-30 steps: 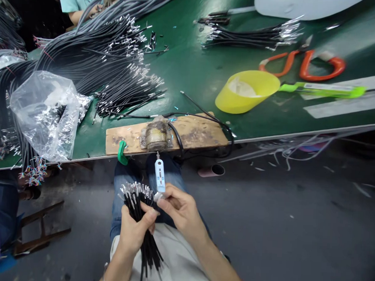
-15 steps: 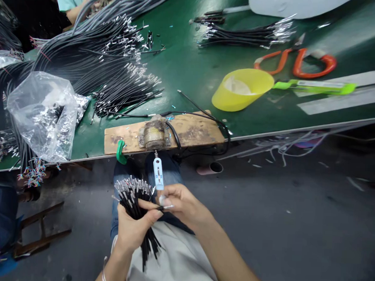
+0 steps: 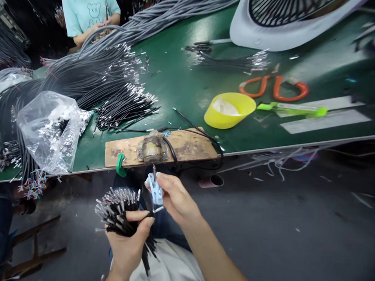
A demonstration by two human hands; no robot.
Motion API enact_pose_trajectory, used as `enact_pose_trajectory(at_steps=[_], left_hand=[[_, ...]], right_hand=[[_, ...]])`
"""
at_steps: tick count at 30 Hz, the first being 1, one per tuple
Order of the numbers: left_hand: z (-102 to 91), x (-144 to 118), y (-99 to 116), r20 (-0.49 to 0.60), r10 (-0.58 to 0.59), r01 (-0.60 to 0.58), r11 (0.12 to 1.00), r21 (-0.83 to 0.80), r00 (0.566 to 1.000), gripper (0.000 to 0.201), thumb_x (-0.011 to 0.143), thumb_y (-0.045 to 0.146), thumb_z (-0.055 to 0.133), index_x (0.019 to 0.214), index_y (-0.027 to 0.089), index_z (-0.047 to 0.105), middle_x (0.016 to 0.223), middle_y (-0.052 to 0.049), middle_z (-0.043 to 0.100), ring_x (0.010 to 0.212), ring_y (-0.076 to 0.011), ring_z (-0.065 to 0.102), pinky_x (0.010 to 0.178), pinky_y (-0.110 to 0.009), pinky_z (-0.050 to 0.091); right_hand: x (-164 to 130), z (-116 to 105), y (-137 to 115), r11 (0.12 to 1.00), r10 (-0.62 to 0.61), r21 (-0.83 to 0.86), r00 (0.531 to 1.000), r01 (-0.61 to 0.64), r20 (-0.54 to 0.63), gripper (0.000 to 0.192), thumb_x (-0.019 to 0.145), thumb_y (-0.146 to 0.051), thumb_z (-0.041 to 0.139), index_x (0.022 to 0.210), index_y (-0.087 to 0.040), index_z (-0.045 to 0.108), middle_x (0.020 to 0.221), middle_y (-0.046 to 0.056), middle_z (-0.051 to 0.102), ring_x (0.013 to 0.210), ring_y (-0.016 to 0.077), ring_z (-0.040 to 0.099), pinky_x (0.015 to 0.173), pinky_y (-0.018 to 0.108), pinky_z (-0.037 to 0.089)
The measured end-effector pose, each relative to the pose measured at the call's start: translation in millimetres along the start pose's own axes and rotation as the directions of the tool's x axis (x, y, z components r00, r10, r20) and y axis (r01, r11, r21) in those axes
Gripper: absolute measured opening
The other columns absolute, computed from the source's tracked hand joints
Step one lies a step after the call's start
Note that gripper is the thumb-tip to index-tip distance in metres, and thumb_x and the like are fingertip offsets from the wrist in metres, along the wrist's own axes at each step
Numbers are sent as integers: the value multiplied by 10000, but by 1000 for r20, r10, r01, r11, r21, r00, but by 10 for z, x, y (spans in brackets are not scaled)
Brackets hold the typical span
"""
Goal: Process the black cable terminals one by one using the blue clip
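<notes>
A thick bundle of short black cables with silver, foil-like ends (image 3: pixel 118 206) is wrapped in my left hand (image 3: pixel 125 247). Between its thumb and index finger one cable is pinched, and its silver tip (image 3: pixel 158 209) points right below a light-blue clip (image 3: pixel 156 191). My right hand (image 3: pixel 180 202) has its thumb and fingers closed on that clip, which resembles a clothes peg. The clip sits on the shaft of a small, grimy motor (image 3: pixel 152 148). Under the motor lies a wooden board (image 3: pixel 193 145) at the table's front edge. Whether the clip touches the cable tip I cannot tell.
Many black cables (image 3: pixel 123 108) and a clear plastic bag (image 3: pixel 48 130) lie on the green table (image 3: pixel 174 82) to the left. Rightward are a yellow cup (image 3: pixel 228 117), orange-handled scissors (image 3: pixel 290 92), a green cutter (image 3: pixel 296 109) and a fan (image 3: pixel 260 34). A co-worker (image 3: pixel 90 16) sits across.
My right hand has moved up from beside the cable tip and closed on the light-blue clip. The left hand with the bundle has shifted slightly left and down. The view has tilted up.
</notes>
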State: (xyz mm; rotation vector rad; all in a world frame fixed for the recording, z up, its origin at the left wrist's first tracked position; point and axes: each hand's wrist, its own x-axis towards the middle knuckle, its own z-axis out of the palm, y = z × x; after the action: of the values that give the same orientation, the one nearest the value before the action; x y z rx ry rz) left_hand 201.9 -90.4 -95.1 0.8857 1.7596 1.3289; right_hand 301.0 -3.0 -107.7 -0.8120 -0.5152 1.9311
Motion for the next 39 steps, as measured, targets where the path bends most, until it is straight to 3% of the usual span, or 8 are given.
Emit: enact_pose_trajectory(at_steps=[15,20,23,27,30,32,35,39], left_hand=[[118,17,50,17,77,-78,996,45,997,58,593,196,710,576,141,709,541,-33,673,526,-183,610,551,-287,511],[49,54,-70,25,54,-55,998,44,998,99,579,260,730,581,162,713,557,-42,685,540,-201,627,558,-306,522],[-55,179,-188,172,-69,68,998,14,983,161,463,322,793,492,192,702,483,-31,655,461,-178,599,462,-274,502],[-133,199,-281,364,-267,284,959,8,892,236,506,352,783,682,196,757,394,10,570,348,-117,490,358,-236,431],[-87,48,-285,303,-227,240,971,-5,925,227,671,328,683,820,171,751,420,15,554,392,-114,489,430,-244,450],[-42,-48,-285,303,-215,227,974,-2,928,165,679,299,676,741,161,742,504,-5,602,482,-138,544,499,-255,475],[-11,-112,-319,279,-222,227,974,13,934,124,653,286,686,628,165,700,582,-16,639,570,-166,587,545,-255,485],[-45,-99,-398,145,-209,209,978,20,967,103,618,257,697,597,164,661,603,-21,645,581,-166,591,590,-270,498]], right_hand=[[51,-29,92,997,-62,-46,992,57,-113,479,493,-527,735,448,-178,411,412,-78,347,383,43,257,363,199,181],[17,-208,126,995,-100,-51,957,89,-272,510,498,-605,696,438,-163,449,431,-61,376,402,45,277,392,202,229],[-88,-364,181,972,-203,-175,933,156,-296,502,564,-609,661,451,-172,442,454,-52,384,425,64,303,410,216,254],[-303,-436,280,798,-469,-513,860,316,-200,398,749,-404,603,473,-184,417,474,-46,367,462,92,338,441,233,277],[-433,-338,311,491,-659,-721,749,488,58,253,783,-225,585,551,-182,494,522,-31,441,513,112,398,498,250,320],[-475,-249,303,317,-644,-748,712,582,281,112,777,-191,590,668,-188,566,596,-8,524,583,139,455,556,271,361],[-483,-173,272,262,-533,-738,731,622,426,85,809,-167,538,729,-189,558,645,4,550,623,151,477,600,285,391],[-463,-193,256,285,-486,-757,769,588,415,194,842,-127,471,660,-187,501,603,-4,515,602,144,462,581,272,378]])
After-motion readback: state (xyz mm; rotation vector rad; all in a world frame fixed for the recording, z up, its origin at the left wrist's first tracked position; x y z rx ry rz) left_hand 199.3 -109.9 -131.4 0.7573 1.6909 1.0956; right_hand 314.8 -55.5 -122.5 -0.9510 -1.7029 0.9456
